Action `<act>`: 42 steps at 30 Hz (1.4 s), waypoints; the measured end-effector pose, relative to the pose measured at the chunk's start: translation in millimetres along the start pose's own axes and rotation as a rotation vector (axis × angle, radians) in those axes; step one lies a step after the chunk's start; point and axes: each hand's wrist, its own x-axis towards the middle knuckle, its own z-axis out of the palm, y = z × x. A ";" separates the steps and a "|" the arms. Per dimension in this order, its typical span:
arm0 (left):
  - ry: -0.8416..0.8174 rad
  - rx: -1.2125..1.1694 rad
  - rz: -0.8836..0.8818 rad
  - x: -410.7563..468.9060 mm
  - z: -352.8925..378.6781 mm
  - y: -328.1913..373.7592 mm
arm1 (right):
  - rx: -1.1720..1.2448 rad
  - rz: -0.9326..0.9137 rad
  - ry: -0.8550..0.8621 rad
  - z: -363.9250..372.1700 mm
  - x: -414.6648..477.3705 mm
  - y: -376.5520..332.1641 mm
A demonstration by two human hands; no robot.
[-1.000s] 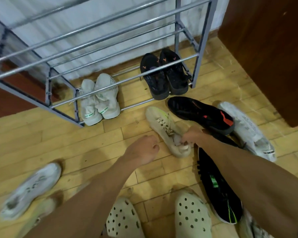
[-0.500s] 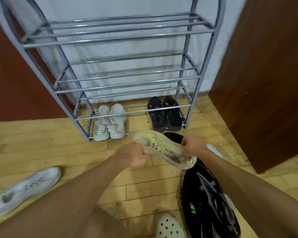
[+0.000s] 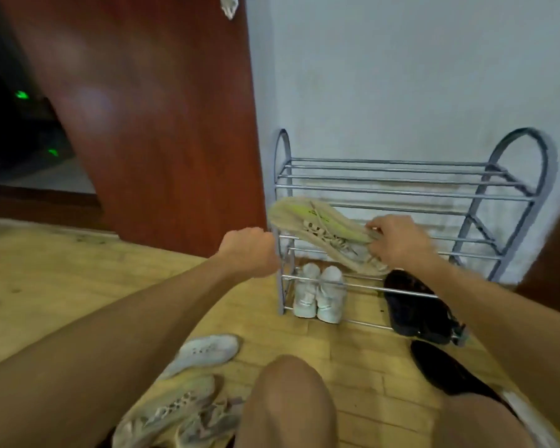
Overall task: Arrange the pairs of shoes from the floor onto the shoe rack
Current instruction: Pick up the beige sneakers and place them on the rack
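Note:
My right hand grips the heel end of a beige sneaker with a lime stripe. The sneaker hangs tilted, toe up and to the left, in front of the middle rails of the grey metal shoe rack. My left hand is a closed fist just left of the rack's left post, below the sneaker's toe and apart from it. A white pair and a black pair stand on the bottom tier. The upper tiers hold nothing.
On the wooden floor lie a pale grey sneaker, beige sneakers near my knee, and a black shoe at right. A brown door stands left of the rack, against the white wall.
The beige sneaker has risen from the floor to the height of the rack's middle tier. My left hand has let go of its toe; my right hand still holds it.

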 end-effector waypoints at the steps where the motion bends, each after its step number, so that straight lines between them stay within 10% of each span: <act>1: -0.019 -0.019 -0.047 -7.0 3.1 -17.4 | -0.025 -0.022 -0.002 1.0 2.4 -17.9; 18: -0.614 -0.536 -0.751 -162.0 278.8 -180.6 | -0.188 -0.478 -0.180 222.0 -59.3 -210.2; 25: -0.679 -1.121 -0.905 -167.4 341.0 -176.4 | 0.096 -0.062 -0.475 322.4 -93.9 -176.7; 35: -0.479 -0.856 -1.341 -131.4 426.1 -202.5 | 0.513 0.503 -0.694 398.4 -149.5 -128.1; 42: -0.714 -0.687 -1.190 -160.8 442.3 -193.4 | 0.691 0.644 -0.913 404.4 -149.4 -113.2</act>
